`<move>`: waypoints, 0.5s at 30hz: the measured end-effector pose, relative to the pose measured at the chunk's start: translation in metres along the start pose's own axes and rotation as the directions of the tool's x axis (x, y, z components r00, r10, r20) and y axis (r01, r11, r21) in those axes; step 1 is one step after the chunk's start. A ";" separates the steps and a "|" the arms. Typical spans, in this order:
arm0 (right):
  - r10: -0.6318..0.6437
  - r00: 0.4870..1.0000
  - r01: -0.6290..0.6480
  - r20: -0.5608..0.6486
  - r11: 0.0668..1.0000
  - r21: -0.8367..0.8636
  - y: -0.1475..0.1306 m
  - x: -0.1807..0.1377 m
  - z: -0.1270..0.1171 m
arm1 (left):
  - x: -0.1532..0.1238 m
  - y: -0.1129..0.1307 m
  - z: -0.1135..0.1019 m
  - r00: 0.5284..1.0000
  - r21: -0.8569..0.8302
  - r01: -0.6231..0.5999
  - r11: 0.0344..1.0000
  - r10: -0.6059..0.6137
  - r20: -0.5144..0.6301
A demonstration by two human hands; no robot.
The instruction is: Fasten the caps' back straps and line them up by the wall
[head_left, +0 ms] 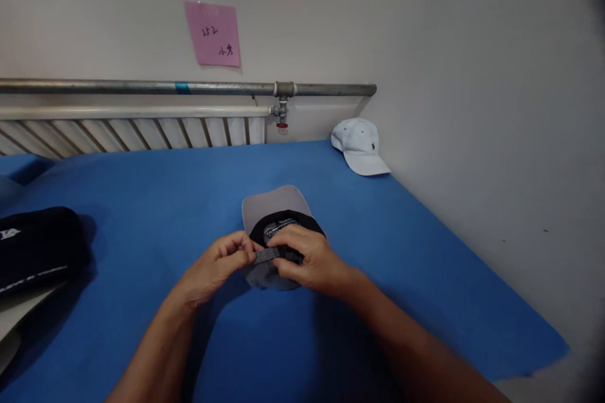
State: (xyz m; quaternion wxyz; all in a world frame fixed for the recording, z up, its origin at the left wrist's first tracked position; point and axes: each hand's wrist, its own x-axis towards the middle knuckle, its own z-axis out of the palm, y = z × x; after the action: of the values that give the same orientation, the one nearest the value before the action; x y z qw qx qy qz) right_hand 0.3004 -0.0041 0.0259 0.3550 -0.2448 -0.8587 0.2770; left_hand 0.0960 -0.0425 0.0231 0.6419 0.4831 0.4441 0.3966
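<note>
A grey baseball cap (pixel 275 200) lies in the middle of the blue surface, its inside facing up and its brim pointing away from me. The back strap (pixel 267 254) of the cap runs between my two hands. My left hand (pixel 224 261) pinches the strap's left end between thumb and fingers. On the other side, my right hand (pixel 309 255) is closed on the strap's right part, with its fingers reaching over the cap's opening. A black sweatband and a label show inside the cap. My right fingers hide part of the strap.
A white cap (pixel 359 141) rests at the back right against the wall. Dark caps (pixel 42 249) are at the left edge on the blue surface (pixel 155 201). Behind run a metal pipe (pixel 227 87), a radiator (pixel 161 132) and a valve (pixel 282 114). A pink note (pixel 212 34) hangs above.
</note>
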 end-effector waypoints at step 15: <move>0.313 0.926 -0.360 0.212 0.901 0.242 -0.009 0.000 -0.012 | -0.002 0.002 0.000 0.988 0.094 0.053 0.994 -0.066 0.140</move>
State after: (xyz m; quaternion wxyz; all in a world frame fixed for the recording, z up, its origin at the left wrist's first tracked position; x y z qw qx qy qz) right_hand 0.3072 -0.0078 0.0387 0.2587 -0.3136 -0.7829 0.4710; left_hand 0.0957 -0.0442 0.0254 0.6611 0.5252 0.4288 0.3212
